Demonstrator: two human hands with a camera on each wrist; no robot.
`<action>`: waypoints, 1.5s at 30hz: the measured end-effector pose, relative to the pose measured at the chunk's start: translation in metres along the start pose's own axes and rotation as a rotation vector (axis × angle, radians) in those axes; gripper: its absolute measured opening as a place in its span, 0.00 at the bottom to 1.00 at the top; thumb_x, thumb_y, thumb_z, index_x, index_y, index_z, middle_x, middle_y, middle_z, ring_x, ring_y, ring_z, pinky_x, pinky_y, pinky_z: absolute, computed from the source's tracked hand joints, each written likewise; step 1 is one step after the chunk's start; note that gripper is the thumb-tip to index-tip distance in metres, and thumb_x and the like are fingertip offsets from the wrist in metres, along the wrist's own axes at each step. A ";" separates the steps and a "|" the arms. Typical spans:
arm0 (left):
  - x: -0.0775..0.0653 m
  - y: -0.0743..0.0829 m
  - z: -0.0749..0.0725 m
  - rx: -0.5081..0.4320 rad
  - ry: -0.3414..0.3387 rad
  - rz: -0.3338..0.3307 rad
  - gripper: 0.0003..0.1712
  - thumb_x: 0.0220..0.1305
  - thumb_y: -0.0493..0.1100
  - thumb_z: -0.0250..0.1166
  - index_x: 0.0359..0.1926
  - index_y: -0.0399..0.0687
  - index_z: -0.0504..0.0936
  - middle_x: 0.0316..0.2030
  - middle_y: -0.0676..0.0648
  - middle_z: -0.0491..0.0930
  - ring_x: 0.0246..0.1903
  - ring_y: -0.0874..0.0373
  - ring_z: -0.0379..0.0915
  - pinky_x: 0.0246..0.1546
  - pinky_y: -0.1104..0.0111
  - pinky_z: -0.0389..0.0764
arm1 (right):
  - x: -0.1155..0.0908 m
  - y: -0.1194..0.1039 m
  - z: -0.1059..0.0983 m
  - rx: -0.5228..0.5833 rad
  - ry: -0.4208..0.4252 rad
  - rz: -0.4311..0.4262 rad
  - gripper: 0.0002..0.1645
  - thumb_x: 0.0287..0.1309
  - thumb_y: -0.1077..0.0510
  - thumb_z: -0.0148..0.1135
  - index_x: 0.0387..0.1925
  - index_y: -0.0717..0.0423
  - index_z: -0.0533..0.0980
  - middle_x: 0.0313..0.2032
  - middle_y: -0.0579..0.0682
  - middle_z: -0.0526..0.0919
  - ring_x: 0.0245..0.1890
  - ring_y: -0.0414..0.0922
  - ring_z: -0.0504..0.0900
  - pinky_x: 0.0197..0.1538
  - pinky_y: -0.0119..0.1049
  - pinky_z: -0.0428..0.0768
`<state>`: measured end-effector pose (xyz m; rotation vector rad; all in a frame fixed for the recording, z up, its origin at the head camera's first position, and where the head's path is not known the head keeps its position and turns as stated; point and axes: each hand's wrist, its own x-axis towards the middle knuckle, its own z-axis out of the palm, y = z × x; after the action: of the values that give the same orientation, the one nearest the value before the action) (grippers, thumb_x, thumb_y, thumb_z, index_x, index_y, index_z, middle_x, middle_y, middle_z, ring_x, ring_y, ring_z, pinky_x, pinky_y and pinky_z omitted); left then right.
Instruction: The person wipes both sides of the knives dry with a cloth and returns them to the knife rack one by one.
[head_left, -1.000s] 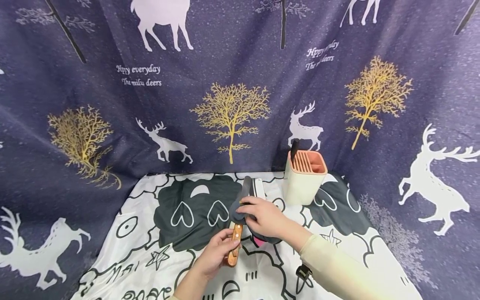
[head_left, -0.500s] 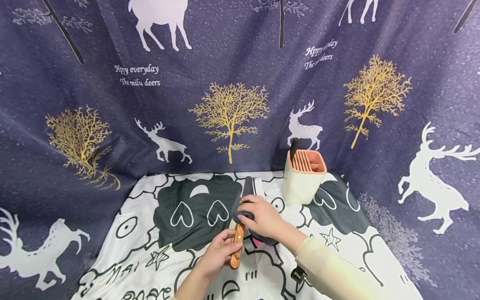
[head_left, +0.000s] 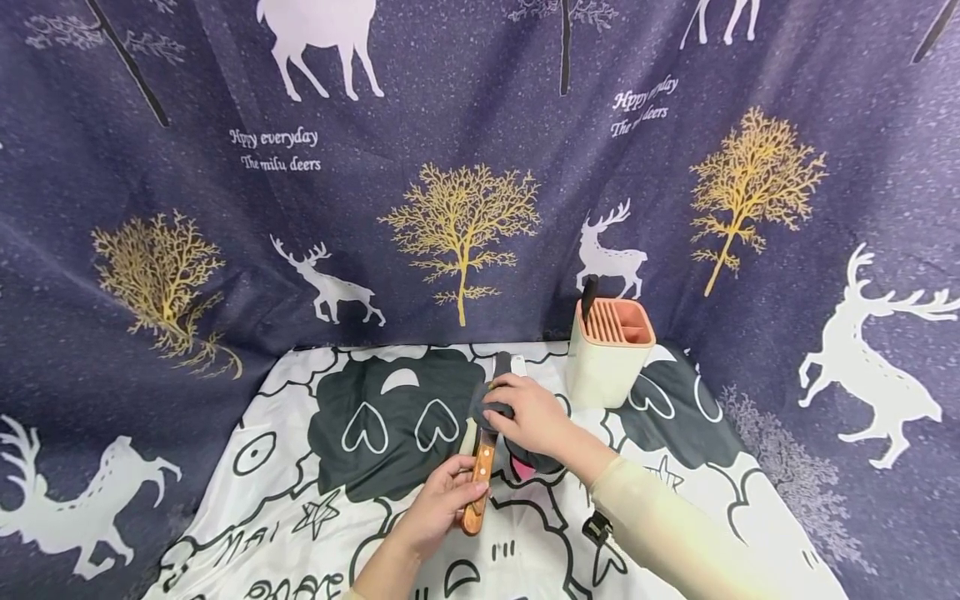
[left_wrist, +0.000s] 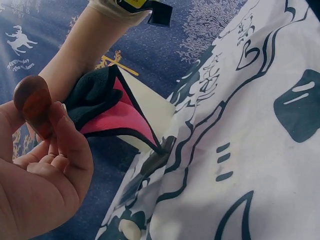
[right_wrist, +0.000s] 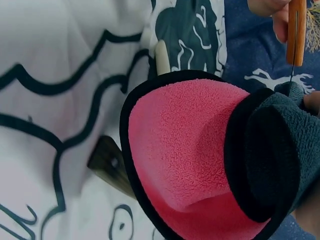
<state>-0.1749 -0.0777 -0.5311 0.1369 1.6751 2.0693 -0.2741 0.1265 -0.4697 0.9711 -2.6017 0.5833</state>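
My left hand (head_left: 435,504) grips a knife by its riveted wooden handle (head_left: 480,492), blade pointing away from me. With my right hand (head_left: 534,421) I pinch a folded towel (right_wrist: 185,145), dark grey-green on one side and pink on the other, around the blade. A short stretch of bare metal shows between handle and towel. Beyond my fingers the dark end of the blade (head_left: 503,364) shows. In the right wrist view the knife handle (right_wrist: 296,35) stands above the towel fold, and most of the blade is hidden.
A cream knife block (head_left: 609,371) with an orange slotted top stands at the back right, a black handle (head_left: 589,296) sticking out. Under the towel lie a dark wooden handle (right_wrist: 110,162) and a cream handle (right_wrist: 162,57). A patterned curtain (head_left: 345,217) hangs behind.
Knife and left hand have shifted slightly right. My right hand and the towel have slid away from the handle toward the blade's tip, baring some metal near the handle.
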 end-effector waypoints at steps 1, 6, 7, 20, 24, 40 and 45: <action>0.000 0.001 0.001 0.000 0.000 0.000 0.25 0.70 0.40 0.64 0.63 0.36 0.67 0.39 0.54 0.84 0.35 0.64 0.81 0.26 0.73 0.80 | 0.002 0.002 -0.002 -0.003 -0.003 0.009 0.11 0.65 0.48 0.67 0.46 0.45 0.87 0.53 0.50 0.85 0.52 0.50 0.84 0.55 0.48 0.83; 0.001 0.005 0.004 -0.005 0.001 -0.015 0.25 0.70 0.40 0.64 0.63 0.36 0.68 0.40 0.54 0.84 0.35 0.64 0.80 0.27 0.73 0.80 | 0.011 0.014 -0.007 -0.029 -0.007 0.054 0.13 0.66 0.47 0.66 0.47 0.45 0.87 0.53 0.49 0.84 0.52 0.50 0.85 0.55 0.48 0.84; 0.000 0.005 0.005 -0.005 -0.001 -0.019 0.25 0.70 0.40 0.64 0.63 0.36 0.68 0.40 0.55 0.84 0.35 0.64 0.80 0.27 0.73 0.80 | 0.012 0.017 -0.007 -0.031 -0.006 0.061 0.13 0.66 0.47 0.66 0.47 0.45 0.87 0.53 0.49 0.84 0.53 0.50 0.85 0.55 0.49 0.84; -0.007 0.006 0.012 -0.021 -0.093 0.018 0.23 0.71 0.38 0.61 0.61 0.33 0.67 0.38 0.55 0.82 0.32 0.66 0.78 0.26 0.75 0.80 | 0.010 0.045 -0.003 0.051 0.087 0.154 0.13 0.65 0.52 0.67 0.46 0.52 0.85 0.53 0.55 0.84 0.53 0.54 0.85 0.58 0.51 0.83; -0.007 0.005 0.013 -0.020 -0.111 0.024 0.23 0.71 0.38 0.61 0.60 0.32 0.67 0.37 0.55 0.81 0.31 0.67 0.78 0.26 0.75 0.80 | 0.009 0.054 -0.001 0.052 0.118 0.208 0.13 0.65 0.50 0.67 0.47 0.50 0.85 0.53 0.53 0.84 0.53 0.52 0.85 0.56 0.50 0.83; -0.011 0.000 0.015 -0.006 -0.172 0.046 0.29 0.70 0.36 0.60 0.63 0.24 0.60 0.38 0.55 0.81 0.31 0.68 0.78 0.25 0.76 0.80 | 0.002 0.065 0.000 0.111 0.162 0.354 0.19 0.58 0.47 0.70 0.47 0.52 0.84 0.51 0.52 0.84 0.51 0.52 0.84 0.54 0.50 0.83; -0.012 -0.002 0.015 0.004 -0.163 0.033 0.27 0.70 0.37 0.61 0.62 0.26 0.63 0.39 0.55 0.81 0.32 0.67 0.78 0.26 0.76 0.80 | 0.001 0.067 0.000 0.134 0.176 0.363 0.17 0.54 0.55 0.69 0.46 0.56 0.84 0.48 0.55 0.85 0.50 0.55 0.85 0.56 0.50 0.82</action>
<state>-0.1585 -0.0684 -0.5267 0.3279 1.5887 2.0195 -0.3200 0.1720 -0.4865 0.4543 -2.6175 0.8985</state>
